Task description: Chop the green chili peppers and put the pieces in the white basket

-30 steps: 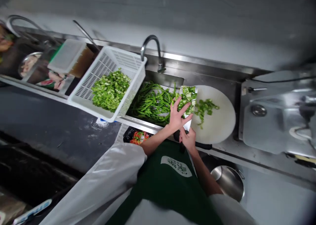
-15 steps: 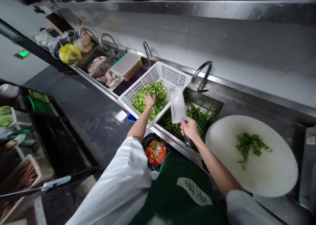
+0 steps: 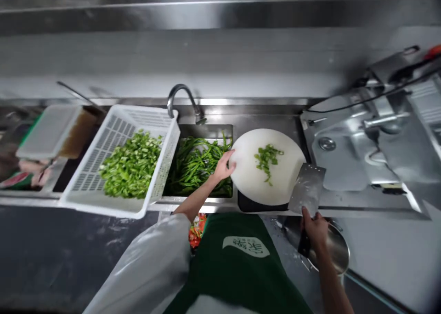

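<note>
A basket (image 3: 113,203) of chopped peppers (image 3: 131,167) sits left of a sink (image 3: 206,130) of whole peppers (image 3: 193,167), a cutting board (image 3: 275,190) right, a faucet (image 3: 197,109) behind.

We see a round white cutting board (image 3: 243,178) lying flat over the metal counter (image 3: 272,121), a small scattered heap of chopped green vegetable (image 3: 266,156) near its middle, and a broad grey cleaver (image 3: 308,185), dark handle towards us, overlapping its right edge.

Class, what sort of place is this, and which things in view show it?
A kitchen, probably a commercial one: a cleaver in the right hand, a big basket of chopped greens, and a steel sink holding whole green pods.
</note>
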Motion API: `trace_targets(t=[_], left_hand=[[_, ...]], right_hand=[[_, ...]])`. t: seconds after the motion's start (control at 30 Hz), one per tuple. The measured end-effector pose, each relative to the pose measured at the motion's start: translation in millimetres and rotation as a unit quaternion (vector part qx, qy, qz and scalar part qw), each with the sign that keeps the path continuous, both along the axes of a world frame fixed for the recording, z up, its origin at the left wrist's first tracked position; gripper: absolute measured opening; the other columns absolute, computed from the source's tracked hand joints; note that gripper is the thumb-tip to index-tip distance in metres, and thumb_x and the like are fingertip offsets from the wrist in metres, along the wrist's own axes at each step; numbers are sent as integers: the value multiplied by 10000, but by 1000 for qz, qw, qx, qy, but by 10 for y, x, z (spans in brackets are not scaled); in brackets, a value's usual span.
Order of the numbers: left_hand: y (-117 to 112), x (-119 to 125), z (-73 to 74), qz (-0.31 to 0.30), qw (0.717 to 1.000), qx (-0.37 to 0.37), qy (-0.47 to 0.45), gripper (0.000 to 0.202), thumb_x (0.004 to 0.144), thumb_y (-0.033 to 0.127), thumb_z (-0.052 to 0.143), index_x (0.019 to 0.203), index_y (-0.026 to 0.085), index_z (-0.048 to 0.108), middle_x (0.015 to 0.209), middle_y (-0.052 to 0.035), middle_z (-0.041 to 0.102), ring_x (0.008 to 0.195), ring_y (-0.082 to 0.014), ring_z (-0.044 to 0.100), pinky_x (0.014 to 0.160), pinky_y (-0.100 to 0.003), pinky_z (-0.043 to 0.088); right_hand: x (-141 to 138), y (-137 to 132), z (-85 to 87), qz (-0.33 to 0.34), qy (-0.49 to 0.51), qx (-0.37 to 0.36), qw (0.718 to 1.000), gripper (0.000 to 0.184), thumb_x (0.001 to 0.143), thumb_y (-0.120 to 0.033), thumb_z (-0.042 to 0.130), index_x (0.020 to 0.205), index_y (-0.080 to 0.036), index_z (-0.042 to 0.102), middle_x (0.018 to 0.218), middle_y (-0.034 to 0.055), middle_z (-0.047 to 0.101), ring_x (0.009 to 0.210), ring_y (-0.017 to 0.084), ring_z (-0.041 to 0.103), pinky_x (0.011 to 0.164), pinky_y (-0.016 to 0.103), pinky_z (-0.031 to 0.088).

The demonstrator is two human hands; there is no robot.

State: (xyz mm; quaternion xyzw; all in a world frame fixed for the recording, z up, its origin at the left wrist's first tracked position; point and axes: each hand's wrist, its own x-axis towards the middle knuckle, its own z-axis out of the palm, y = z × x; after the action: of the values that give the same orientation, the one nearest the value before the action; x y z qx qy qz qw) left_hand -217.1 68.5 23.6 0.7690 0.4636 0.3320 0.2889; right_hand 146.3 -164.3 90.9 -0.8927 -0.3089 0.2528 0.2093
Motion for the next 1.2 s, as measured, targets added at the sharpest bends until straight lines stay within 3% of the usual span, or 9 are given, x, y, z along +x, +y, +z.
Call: trace_targets(t=[0.17,0.33,0.43,0.53,0.6,0.77,0.87,1.0,1.2], left_hand=[[839,1103,-170,-157,983,-44,87,827,998,666,473,1633,146,373,1743,-177,242,1635,-332,189,1320,-541,231],[1189,1982,-176,-345,932,-24,114,669,1037,613,455,1587,234,487,1684,-118,405,1616,-323,260,1319,-590,184],[1090,2138,-108,-445,889,-14,109,612,1001,625,537,1475,250,631,1603,-101,522,1605,-314,292,1331,-549,201],[873,1940,-38,-483,866,-24,128,638,982,643,560,1468,238,643,1595,-96,531,1604,-308,297,1340,-509,215],[719,1702,-14,-456,877,-27,146,681,978,654,565,1531,257,581,1606,-86,520,1610,-313,280,1344,-524,190],[304,1315,-107,-279,941,-18,190,979,815,786,707,1615,275,466,1726,-120,312,1631,-446,95,1309,-667,106],[28,1439,-208,-237,953,-13,188,1058,733,802,777,1609,289,478,1757,-128,216,1619,-498,54,1294,-704,87],[-227,1744,-290,-147,979,-10,142,913,812,708,767,1579,277,522,1760,-124,199,1619,-487,79,1291,-703,124],[-269,1895,-354,-48,997,-2,53,679,905,476,700,1506,181,583,1716,-162,282,1613,-385,202,1285,-575,311]], right_hand=[[-126,-489,-296,-82,107,-31,990,455,673,-789,556,584,-368,408,466,122,576,455,383,645,523,543,571],[-310,-482,-373,-118,164,4,979,449,712,-746,562,577,-350,402,456,87,561,450,372,629,507,544,557],[-190,-326,-420,-119,163,19,979,424,755,-692,572,604,-324,425,455,72,562,437,317,609,497,469,526],[7,-130,-475,-91,144,12,985,387,793,-655,551,660,-306,451,466,50,569,468,262,604,528,385,495],[128,9,-505,-58,120,-8,991,367,815,-629,542,682,-298,454,476,34,566,518,245,612,567,351,477],[191,352,-535,21,91,-44,995,316,849,-535,586,698,-295,448,506,10,551,610,241,620,649,329,449],[-13,527,-536,53,103,-43,992,288,857,-507,596,721,-282,479,546,16,574,634,236,628,643,315,440],[-457,701,-531,68,124,-3,990,279,861,-521,583,773,-263,522,588,26,606,604,223,615,618,313,442],[-938,887,-524,25,229,37,972,286,861,-538,546,801,-261,508,489,-7,557,437,199,530,487,312,397]])
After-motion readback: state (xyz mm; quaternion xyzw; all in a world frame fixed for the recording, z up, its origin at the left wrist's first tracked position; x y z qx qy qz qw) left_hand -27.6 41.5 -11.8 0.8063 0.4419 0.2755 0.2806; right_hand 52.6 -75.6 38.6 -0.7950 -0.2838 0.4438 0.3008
